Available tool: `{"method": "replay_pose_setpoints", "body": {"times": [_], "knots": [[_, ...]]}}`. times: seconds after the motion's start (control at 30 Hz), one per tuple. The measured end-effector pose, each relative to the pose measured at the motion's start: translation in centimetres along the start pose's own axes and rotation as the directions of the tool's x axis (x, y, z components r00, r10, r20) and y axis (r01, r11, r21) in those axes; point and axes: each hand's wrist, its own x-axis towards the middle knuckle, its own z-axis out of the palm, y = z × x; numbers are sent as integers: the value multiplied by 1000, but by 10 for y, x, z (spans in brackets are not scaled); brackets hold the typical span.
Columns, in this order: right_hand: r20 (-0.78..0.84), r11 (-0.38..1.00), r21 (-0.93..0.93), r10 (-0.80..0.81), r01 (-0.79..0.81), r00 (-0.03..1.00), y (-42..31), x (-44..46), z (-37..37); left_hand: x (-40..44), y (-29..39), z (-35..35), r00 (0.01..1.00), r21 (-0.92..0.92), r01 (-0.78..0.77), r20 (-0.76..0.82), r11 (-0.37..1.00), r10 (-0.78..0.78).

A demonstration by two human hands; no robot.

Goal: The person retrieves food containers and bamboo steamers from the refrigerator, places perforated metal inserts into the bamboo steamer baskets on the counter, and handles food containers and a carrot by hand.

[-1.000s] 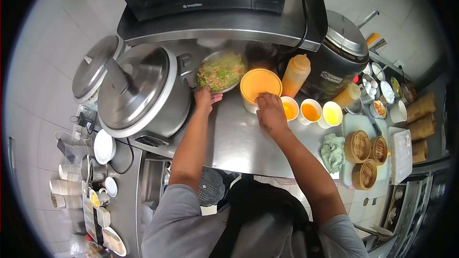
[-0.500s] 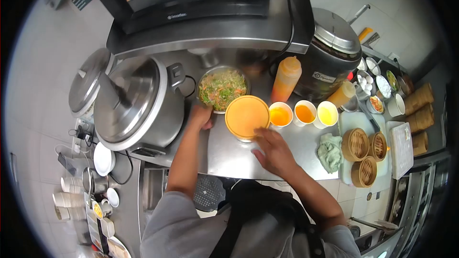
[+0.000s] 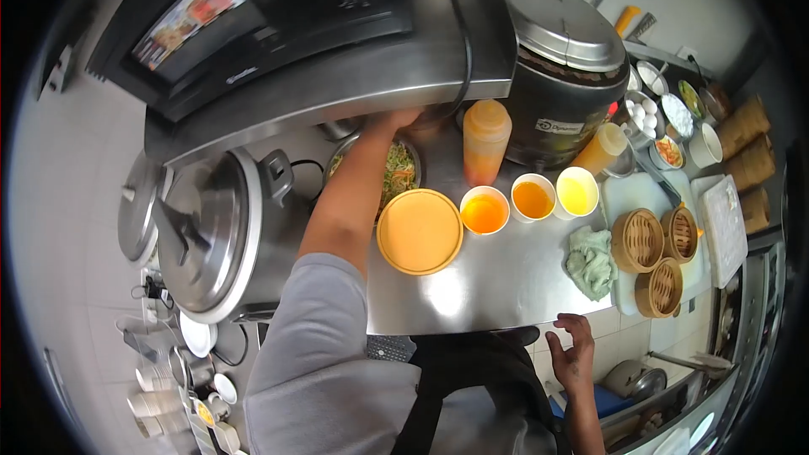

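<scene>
My left arm stretches over the bowl of shredded vegetables (image 3: 399,170), and my left hand (image 3: 403,119) reaches beneath the steel shelf, its fingers hidden. Just in front of that bowl stands a tub with a round orange lid (image 3: 420,232), touched by neither hand. My right hand (image 3: 573,350) hangs beyond the counter's front edge, fingers loosely bent and apart, holding nothing. A row of paper cups holds orange liquid (image 3: 484,212), darker orange liquid (image 3: 533,199) and yellow liquid (image 3: 576,193). Behind them is a squeeze bottle (image 3: 486,143) of orange sauce.
The steel shelf (image 3: 337,118) with a microwave (image 3: 278,25) overhangs the back. A large steel cooker (image 3: 211,232) stands left, a black warmer pot (image 3: 556,76) behind the cups. A green cloth (image 3: 590,264) and bamboo steamers (image 3: 637,240) are at the right.
My left hand has gone from the bowl's near side to under the shelf. My right hand has left the orange-lidded tub and drawn back past the counter edge. The view has shifted.
</scene>
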Motion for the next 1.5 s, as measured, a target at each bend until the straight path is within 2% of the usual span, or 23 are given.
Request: {"method": "replay_pose_setpoints", "body": {"times": [0.13, 0.37, 1.1, 1.5], "knots": [[-33, 996, -14, 87, -88, 996, 5, -4, -2, 24, 1, 27, 987, 47, 83, 136, 995, -89], [-46, 986, -22, 165, -166, 985, 17, -4, 1, 27, -5, 36, 962, 43, 164, 216, 985, -170], [19, 990, -48, 133, -132, 991, 17, 18, 18, 10, -4, 35, 943, -32, 246, 238, 969, -231], [12, 986, -70, 152, -151, 988, 21, 12, 14, -3, -30, 23, 922, -87, 333, 241, 939, -304]]}}
